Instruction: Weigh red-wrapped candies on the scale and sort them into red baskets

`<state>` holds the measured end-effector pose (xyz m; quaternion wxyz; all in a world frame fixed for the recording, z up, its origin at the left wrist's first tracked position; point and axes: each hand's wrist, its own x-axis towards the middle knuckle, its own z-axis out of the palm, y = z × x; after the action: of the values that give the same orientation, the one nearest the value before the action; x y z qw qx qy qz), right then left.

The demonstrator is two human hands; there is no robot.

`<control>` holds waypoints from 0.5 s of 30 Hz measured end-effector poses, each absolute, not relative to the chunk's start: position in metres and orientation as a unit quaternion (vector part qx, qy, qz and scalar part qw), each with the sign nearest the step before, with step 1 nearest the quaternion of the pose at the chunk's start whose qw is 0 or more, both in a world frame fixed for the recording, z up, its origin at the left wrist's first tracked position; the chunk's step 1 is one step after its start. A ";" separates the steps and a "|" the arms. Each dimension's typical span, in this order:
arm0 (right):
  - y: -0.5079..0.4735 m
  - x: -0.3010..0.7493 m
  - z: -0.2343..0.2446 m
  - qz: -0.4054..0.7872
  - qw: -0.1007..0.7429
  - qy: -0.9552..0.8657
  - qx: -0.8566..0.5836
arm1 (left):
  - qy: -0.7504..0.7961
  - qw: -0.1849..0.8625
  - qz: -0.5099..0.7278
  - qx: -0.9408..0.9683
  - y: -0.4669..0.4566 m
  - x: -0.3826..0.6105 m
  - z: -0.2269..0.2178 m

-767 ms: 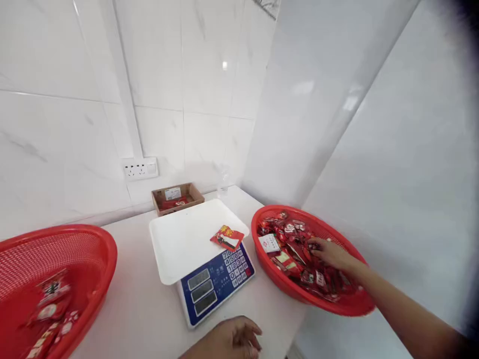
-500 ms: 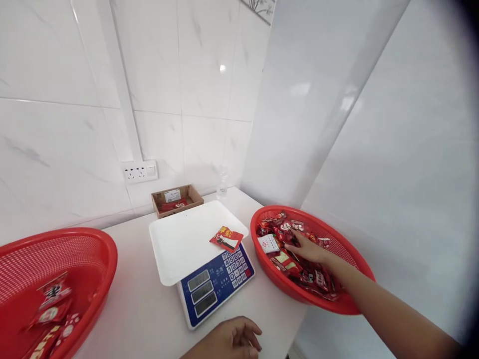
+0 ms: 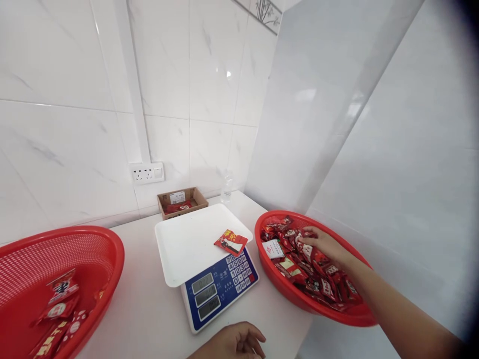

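My right hand reaches into the red plastic basket on the right, its fingers closed on the upper end of a red snack packet that lies over the other packets. My left hand rests low in the view, in front of the scale, with loosely bent fingers and nothing visible in them. On the white pan of the blue digital scale sits one red and yellow packet, near the pan's right corner.
At the left stands another red basket with several red packets in it. Behind the scale are a small cardboard box holding red packets and a clear plastic bottle. Tiled walls with a socket enclose the white table.
My right hand has shifted a little right and up in the basket and its spread fingers have closed on a packet. The view has tilted slightly; my left hand looks much the same.
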<state>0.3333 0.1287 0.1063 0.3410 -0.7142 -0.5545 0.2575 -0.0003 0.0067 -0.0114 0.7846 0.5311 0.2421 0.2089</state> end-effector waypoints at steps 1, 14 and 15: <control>0.128 0.331 0.113 0.266 0.351 -0.548 -0.711 | 0.241 0.786 0.209 0.530 0.007 0.000 -0.014; 0.147 0.173 0.160 0.311 0.382 -0.668 -0.558 | 0.257 0.772 0.206 0.544 0.001 -0.001 -0.004; 0.152 0.157 0.157 0.295 0.362 -0.693 -0.550 | 0.253 0.771 0.209 0.545 0.001 -0.001 -0.007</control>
<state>0.1574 0.1520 0.1571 0.3615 -0.5496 -0.6931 0.2947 -0.0008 0.0014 -0.0069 0.7714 0.5453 0.2532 0.2087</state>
